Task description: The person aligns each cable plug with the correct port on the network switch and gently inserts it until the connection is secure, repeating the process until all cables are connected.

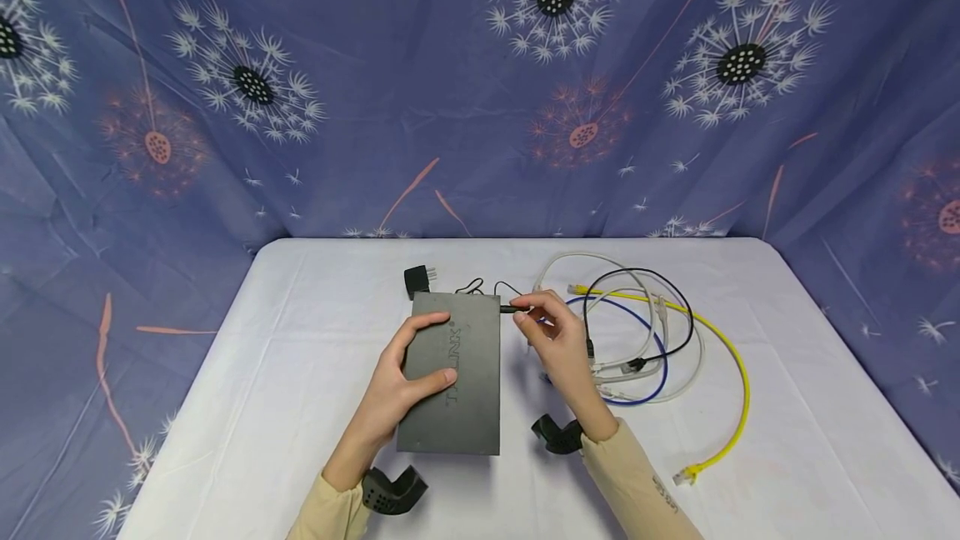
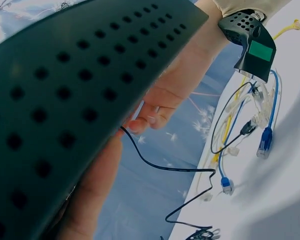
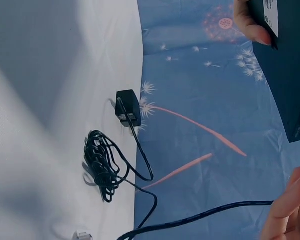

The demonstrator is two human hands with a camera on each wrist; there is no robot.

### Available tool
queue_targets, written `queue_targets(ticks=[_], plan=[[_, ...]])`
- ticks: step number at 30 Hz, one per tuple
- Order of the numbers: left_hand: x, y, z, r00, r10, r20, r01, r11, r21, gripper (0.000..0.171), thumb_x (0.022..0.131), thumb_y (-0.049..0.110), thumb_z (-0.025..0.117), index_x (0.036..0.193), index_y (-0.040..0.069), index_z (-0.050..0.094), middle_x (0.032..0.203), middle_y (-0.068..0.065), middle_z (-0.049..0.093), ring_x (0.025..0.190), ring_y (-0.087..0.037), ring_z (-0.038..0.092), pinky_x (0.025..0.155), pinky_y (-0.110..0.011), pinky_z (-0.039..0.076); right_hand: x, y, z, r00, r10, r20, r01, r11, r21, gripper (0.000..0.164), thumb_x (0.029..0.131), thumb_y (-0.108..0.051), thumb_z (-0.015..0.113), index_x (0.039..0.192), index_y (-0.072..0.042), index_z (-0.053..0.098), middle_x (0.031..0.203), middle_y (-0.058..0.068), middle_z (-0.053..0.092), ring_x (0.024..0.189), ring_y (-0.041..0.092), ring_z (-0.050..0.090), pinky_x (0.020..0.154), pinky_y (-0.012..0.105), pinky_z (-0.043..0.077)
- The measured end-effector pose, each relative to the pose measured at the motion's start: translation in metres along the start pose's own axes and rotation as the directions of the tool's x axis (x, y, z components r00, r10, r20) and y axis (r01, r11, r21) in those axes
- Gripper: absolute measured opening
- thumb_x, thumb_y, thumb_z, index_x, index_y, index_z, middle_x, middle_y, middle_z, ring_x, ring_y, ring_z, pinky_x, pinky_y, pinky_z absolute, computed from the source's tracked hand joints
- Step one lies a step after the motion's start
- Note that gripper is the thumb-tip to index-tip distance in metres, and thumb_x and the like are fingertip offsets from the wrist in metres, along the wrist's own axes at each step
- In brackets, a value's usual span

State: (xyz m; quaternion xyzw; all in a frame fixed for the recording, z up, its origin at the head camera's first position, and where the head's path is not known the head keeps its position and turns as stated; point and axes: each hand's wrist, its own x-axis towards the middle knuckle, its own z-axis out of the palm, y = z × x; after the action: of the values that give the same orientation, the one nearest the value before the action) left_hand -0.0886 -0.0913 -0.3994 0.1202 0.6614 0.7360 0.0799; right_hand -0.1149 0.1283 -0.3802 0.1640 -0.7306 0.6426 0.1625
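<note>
A dark grey TP-LINK box [image 1: 476, 415], seemingly a network switch, is held up over the table by my left hand [image 1: 384, 394]. The thumb and a finger lie across its top; the other fingers are hidden beneath it. At the box's far right corner my right hand [image 1: 558, 348] pinches a black power plug [image 1: 513, 308] by its end. The plug's tip meets the box's side, but I cannot tell how deep it sits. From the pinching fingers a thin black cord [image 3: 205, 215] runs down to a bundled coil [image 3: 102, 165] and a black power adapter [image 3: 128, 107].
On the table's right lie tangled network cables: a yellow cable [image 1: 742, 382], a blue cable [image 1: 663, 365], a black cable [image 1: 691, 323] and grey-white ones [image 1: 577, 254]. The adapter stands behind the box on the white tabletop [image 1: 262, 407]. A patterned blue curtain [image 1: 420, 90] hangs behind.
</note>
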Motion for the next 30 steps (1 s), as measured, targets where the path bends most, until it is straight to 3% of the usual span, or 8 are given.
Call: queue_targets(ticks=[9, 25, 30], plan=[[0.001, -0.001, -0.001, 1.000, 0.001, 0.002, -0.001, 1.000, 0.001, 0.064, 0.080, 0.006, 0.073, 0.136, 0.025, 0.049, 0.121, -0.015, 0.047, 0.105, -0.034, 0.047, 0.082, -0.047, 0.043, -0.003, 0.005, -0.013, 1.000, -0.003, -0.011, 0.003, 1.000, 0.001, 0.019, 0.086, 0.013, 0.060, 0.105, 0.015, 0.061, 0.103, 0.025, 0.056, 0.073, 0.013, 0.055, 0.056, 0.022, 0.045], [0.000, -0.004, -0.003, 1.000, 0.002, -0.012, -0.002, 1.000, 0.000, 0.063, 0.080, 0.005, 0.074, 0.136, 0.022, 0.049, 0.119, -0.015, 0.049, 0.103, -0.033, 0.049, 0.082, -0.046, 0.044, -0.012, 0.014, -0.037, 0.996, 0.065, -0.053, -0.067, 0.997, -0.037, 0.019, 0.087, 0.012, 0.059, 0.106, 0.013, 0.061, 0.100, 0.023, 0.058, 0.071, 0.011, 0.055, 0.055, 0.023, 0.045], [0.000, -0.004, -0.004, 1.000, -0.002, -0.019, 0.002, 1.000, -0.002, 0.063, 0.080, 0.004, 0.074, 0.135, 0.022, 0.049, 0.118, -0.015, 0.049, 0.103, -0.033, 0.049, 0.082, -0.046, 0.044, -0.021, 0.037, -0.045, 0.991, 0.119, -0.057, -0.123, 0.989, -0.078, 0.019, 0.088, 0.008, 0.061, 0.107, 0.008, 0.064, 0.100, 0.016, 0.059, 0.070, 0.008, 0.055, 0.055, 0.025, 0.046]])
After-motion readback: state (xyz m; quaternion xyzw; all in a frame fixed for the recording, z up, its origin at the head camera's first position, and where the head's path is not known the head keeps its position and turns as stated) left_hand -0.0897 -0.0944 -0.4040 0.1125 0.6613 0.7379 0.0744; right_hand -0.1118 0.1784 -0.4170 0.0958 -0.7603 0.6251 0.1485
